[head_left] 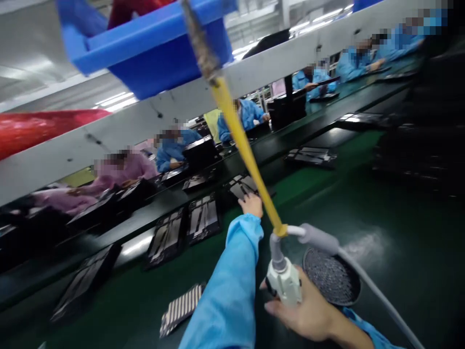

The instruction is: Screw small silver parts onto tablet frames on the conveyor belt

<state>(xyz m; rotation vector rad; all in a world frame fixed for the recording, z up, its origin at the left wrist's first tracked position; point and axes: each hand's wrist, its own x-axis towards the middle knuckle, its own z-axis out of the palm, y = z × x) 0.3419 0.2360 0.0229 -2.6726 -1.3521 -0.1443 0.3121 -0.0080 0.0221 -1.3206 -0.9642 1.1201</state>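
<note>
My left hand (251, 205), in a blue sleeve, reaches forward with its fingers stretched apart. It is at the near edge of a dark flat panel (242, 185) with light metal strips; whether it touches the panel is hard to tell. In my right hand (314, 312) is a whitish electric screwdriver (285, 283), gripped around its body. The screwdriver hangs from a yellow band (247, 150), and its grey cable (378, 291) runs down to the right. The screwdriver's bit is hidden. Beside the right hand sits a round dark dish (358, 292) of small parts, probably screws.
More dark panels (204, 218) lie along the green worktop (399, 242). A striped piece (181, 309) rests at the front left. Dark stacked items (417, 145) stand at right. Overhead are a white beam (167, 106) and a blue bin (152, 53). Several people work across the line.
</note>
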